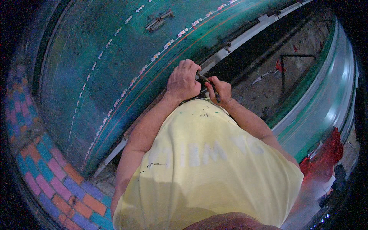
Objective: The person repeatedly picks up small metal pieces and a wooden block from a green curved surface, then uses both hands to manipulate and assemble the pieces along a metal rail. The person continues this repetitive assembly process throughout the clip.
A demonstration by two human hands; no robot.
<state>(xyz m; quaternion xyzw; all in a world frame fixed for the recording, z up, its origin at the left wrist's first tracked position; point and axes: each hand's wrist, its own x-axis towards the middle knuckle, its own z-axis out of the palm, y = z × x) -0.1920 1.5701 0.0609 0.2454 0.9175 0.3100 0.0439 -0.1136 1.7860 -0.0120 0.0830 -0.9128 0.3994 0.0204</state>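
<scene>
One right hand [221,90] is gripping one slim hand tool [204,78]; one left hand [184,82] is curling beside it, hold indeterminable. The tool is appearing dark, slanted.

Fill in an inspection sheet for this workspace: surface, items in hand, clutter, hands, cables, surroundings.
Surface: long green tabletop with rows of small flower motifs and thin orange lines; pale rail along its edge.
Job's things: dark slim tool; exact kind unclear.
Clutter: small greyish bundle on the tabletop; red scrap on the ground.
Hands: left hand curled near the tool's upper end, its grip partly hidden; right hand closed around the tool.
Cables: nothing seen.
Surroundings: multicoloured brick pattern at left; crumpled red material at right.
</scene>
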